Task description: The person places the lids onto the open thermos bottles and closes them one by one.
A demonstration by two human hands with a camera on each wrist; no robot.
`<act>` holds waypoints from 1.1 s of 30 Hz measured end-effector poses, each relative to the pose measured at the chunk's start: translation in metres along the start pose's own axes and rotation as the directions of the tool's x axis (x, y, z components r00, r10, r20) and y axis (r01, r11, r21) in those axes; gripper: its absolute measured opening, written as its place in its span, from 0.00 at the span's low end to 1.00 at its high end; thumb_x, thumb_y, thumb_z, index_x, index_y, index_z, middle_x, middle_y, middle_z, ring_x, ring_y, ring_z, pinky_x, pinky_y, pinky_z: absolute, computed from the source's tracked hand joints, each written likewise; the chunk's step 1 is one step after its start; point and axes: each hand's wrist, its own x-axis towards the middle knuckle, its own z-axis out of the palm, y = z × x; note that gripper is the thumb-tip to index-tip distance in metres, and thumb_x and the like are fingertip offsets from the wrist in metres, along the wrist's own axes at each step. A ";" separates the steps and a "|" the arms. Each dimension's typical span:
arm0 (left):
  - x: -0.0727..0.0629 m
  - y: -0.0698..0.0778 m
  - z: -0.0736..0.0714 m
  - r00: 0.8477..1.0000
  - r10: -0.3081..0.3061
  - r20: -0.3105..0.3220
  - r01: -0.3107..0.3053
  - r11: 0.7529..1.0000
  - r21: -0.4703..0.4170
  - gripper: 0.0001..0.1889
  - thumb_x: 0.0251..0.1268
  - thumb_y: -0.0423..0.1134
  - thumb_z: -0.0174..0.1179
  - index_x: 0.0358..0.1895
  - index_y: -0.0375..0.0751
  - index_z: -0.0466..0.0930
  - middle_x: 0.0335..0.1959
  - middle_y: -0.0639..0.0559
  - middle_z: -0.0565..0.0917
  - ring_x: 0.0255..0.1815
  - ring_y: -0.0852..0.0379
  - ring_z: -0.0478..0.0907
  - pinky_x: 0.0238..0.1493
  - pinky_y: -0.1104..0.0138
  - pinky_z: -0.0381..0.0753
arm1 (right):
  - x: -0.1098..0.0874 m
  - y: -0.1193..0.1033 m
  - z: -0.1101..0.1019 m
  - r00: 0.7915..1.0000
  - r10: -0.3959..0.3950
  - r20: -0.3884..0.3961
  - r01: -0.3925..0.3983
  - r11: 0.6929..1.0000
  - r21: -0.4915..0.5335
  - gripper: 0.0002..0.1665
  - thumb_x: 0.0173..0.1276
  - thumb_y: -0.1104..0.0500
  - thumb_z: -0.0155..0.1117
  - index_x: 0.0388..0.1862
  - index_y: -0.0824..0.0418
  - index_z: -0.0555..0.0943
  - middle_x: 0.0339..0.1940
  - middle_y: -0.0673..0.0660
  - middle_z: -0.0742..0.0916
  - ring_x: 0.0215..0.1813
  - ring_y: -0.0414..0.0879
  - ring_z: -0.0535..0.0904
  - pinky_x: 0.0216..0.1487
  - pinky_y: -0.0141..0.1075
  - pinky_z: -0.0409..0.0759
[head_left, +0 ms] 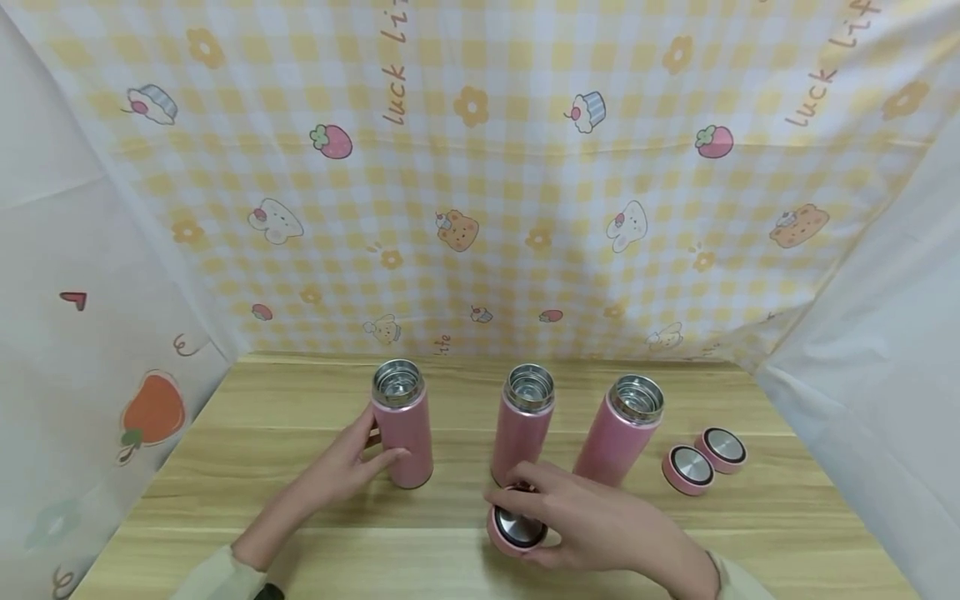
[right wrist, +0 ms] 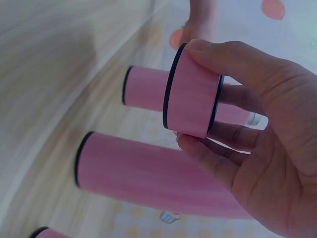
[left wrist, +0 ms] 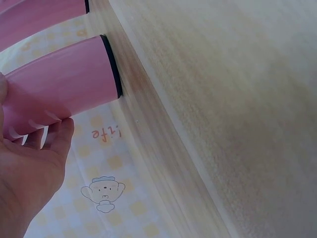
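Observation:
My left hand (head_left: 337,471) grips an upright pink thermos bottle (head_left: 411,429), thumb on its near side and fingers behind. The bottle has no lid, so its steel mouth shows. In the left wrist view its black-edged base (left wrist: 112,67) is close over the wooden table. My right hand (head_left: 600,521) holds a pink lid (head_left: 517,533) with a steel disc on top, pinched between thumb and fingers. The lid's pink side (right wrist: 193,94) shows in the right wrist view, clear of the tabletop. Behind it stands a second lidless bottle (head_left: 521,437), and a third (head_left: 615,446) is to its right.
Two more pink lids (head_left: 692,467) lie steel disc up at the right of the wooden table (head_left: 247,425). A yellow checked cloth (head_left: 525,192) hangs along the back edge. White cloths (head_left: 75,250) flank the left and right sides.

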 end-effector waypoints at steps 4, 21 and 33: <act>0.001 -0.001 0.001 1.000 0.014 -0.002 -0.014 1.000 0.002 0.44 0.72 0.40 0.65 0.81 0.42 0.46 0.72 0.37 0.67 0.68 0.37 0.69 0.62 0.50 0.75 | 0.010 -0.004 -0.005 1.000 -0.012 -0.001 0.012 1.000 0.007 0.36 0.63 0.50 0.77 0.70 0.49 0.75 0.56 0.48 0.78 0.54 0.39 0.74 0.54 0.23 0.73; -0.001 0.002 0.002 1.000 -0.014 -0.010 0.014 1.000 -0.009 0.48 0.70 0.42 0.67 0.83 0.47 0.42 0.75 0.38 0.63 0.70 0.37 0.68 0.63 0.51 0.75 | 0.048 -0.012 -0.032 0.998 -0.064 0.014 0.064 0.998 0.003 0.38 0.66 0.48 0.75 0.72 0.56 0.72 0.58 0.51 0.78 0.57 0.42 0.74 0.57 0.27 0.74; -0.001 0.002 0.001 1.000 -0.008 -0.005 0.008 1.000 -0.008 0.48 0.71 0.42 0.66 0.83 0.48 0.40 0.77 0.39 0.62 0.72 0.39 0.65 0.64 0.51 0.74 | 0.071 -0.016 -0.043 0.998 -0.044 -0.037 0.044 0.999 -0.021 0.35 0.65 0.50 0.76 0.69 0.56 0.74 0.56 0.51 0.79 0.53 0.41 0.75 0.55 0.27 0.75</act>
